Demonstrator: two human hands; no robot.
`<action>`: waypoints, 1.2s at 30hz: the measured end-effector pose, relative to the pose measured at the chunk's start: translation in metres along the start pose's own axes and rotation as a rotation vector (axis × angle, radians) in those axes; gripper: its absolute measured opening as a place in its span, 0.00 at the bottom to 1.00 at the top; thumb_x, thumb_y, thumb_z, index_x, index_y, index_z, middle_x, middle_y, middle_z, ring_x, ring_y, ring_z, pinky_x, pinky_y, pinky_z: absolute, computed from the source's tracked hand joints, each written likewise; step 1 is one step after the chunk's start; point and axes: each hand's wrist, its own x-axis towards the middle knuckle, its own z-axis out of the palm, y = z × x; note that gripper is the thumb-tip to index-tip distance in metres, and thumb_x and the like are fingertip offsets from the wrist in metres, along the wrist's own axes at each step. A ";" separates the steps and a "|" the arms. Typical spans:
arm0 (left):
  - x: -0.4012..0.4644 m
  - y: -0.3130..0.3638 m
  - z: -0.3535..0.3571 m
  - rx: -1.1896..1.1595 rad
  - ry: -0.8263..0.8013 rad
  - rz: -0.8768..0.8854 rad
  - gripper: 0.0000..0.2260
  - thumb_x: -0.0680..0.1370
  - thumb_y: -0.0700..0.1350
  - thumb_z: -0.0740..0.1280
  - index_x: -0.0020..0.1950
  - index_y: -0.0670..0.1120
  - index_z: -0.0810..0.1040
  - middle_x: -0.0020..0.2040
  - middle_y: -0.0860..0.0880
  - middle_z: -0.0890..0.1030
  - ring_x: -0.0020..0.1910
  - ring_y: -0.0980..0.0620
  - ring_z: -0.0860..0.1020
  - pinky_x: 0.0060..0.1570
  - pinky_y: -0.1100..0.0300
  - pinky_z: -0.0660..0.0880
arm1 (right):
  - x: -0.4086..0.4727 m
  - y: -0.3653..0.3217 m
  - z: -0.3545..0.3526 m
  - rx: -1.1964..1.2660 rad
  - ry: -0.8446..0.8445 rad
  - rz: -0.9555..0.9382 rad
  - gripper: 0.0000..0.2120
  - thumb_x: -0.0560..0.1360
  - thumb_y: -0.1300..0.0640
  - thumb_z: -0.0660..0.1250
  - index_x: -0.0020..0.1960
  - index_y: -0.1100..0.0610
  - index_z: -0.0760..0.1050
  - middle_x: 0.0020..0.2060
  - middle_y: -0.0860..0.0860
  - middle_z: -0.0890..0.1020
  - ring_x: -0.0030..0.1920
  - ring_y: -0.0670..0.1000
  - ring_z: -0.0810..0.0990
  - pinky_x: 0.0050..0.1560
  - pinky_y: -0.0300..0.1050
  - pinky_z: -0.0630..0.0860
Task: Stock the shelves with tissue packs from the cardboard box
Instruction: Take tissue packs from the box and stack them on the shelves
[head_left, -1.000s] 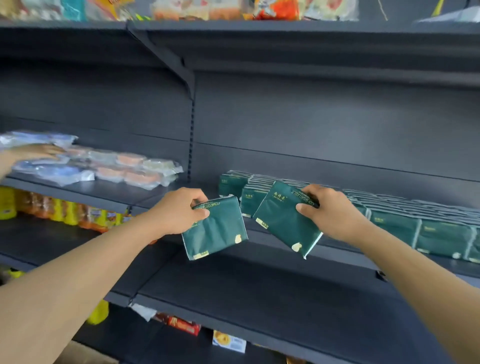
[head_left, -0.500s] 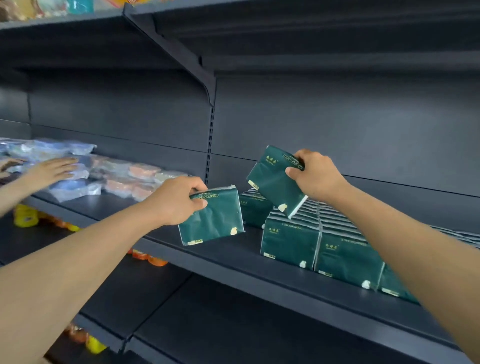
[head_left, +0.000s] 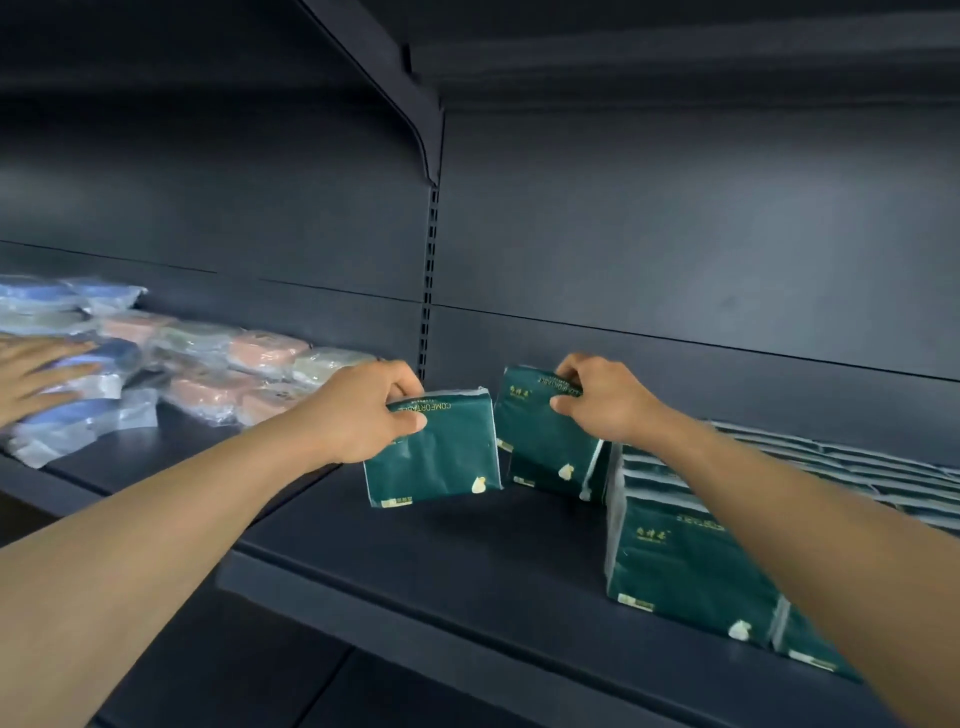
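Note:
My left hand (head_left: 366, 410) grips the top edge of a dark green tissue pack (head_left: 439, 454), which stands upright on or just above the dark shelf (head_left: 467, 561). Right beside it, my right hand (head_left: 597, 400) pinches the top of a second green tissue pack (head_left: 540, 447), tilted and set against the left end of the row of green tissue packs (head_left: 691, 551) that fills the shelf's right side. The cardboard box is out of view.
Clear-wrapped blue, pink and pale packets (head_left: 208, 364) lie piled on the adjoining shelf at left, where another person's hand (head_left: 36, 371) rests on them. A slotted upright post (head_left: 428, 280) divides the two bays. The shelf above overhangs close overhead.
Both hands have gone further in over the shelf. The right pack dropped from above the row to its left end. The left pack came down to the shelf surface beside it.

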 end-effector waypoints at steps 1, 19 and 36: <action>0.005 -0.005 0.000 -0.007 -0.011 0.002 0.08 0.77 0.44 0.68 0.56 0.48 0.76 0.42 0.61 0.73 0.50 0.53 0.77 0.44 0.64 0.71 | 0.001 0.004 0.006 -0.018 -0.029 0.008 0.11 0.77 0.57 0.64 0.58 0.58 0.70 0.51 0.56 0.79 0.46 0.53 0.77 0.46 0.44 0.73; 0.033 -0.018 0.025 -0.050 -0.142 0.084 0.07 0.76 0.44 0.69 0.53 0.50 0.78 0.54 0.54 0.80 0.57 0.53 0.77 0.62 0.56 0.71 | -0.001 0.028 0.012 -0.195 -0.049 0.099 0.28 0.73 0.51 0.69 0.68 0.57 0.63 0.65 0.56 0.68 0.67 0.56 0.64 0.66 0.50 0.67; 0.048 0.024 0.130 0.012 0.005 0.248 0.30 0.74 0.47 0.72 0.71 0.53 0.62 0.67 0.49 0.62 0.68 0.50 0.62 0.60 0.54 0.69 | -0.063 0.061 -0.033 -0.151 0.050 0.108 0.25 0.75 0.52 0.66 0.69 0.55 0.63 0.65 0.54 0.69 0.65 0.53 0.69 0.62 0.42 0.66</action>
